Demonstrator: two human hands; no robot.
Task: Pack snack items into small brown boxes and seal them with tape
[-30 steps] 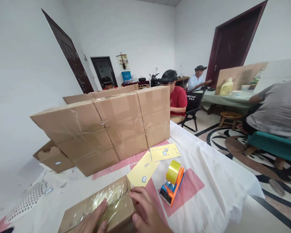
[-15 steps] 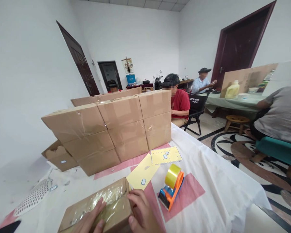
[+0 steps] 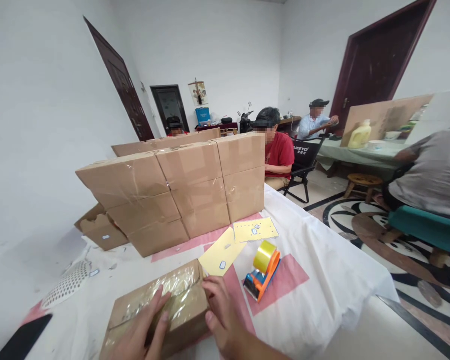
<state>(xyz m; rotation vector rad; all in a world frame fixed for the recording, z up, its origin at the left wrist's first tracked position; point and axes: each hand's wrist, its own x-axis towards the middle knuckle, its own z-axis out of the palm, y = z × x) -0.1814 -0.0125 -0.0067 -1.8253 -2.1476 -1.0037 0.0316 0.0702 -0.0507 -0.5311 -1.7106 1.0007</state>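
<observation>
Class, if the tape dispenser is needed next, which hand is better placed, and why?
Probably the right hand: it touches the end of the box nearest the tape dispenser, while the left hand lies across the top, farther away.

Homely room looked set up as makeshift workshop

A wall scroll, a scooter and a patterned floor looked domestic, yet a taped box and a tape dispenser rested on a cloth-covered counter before stacked cartons, and a person in blue sat at a second counter
</observation>
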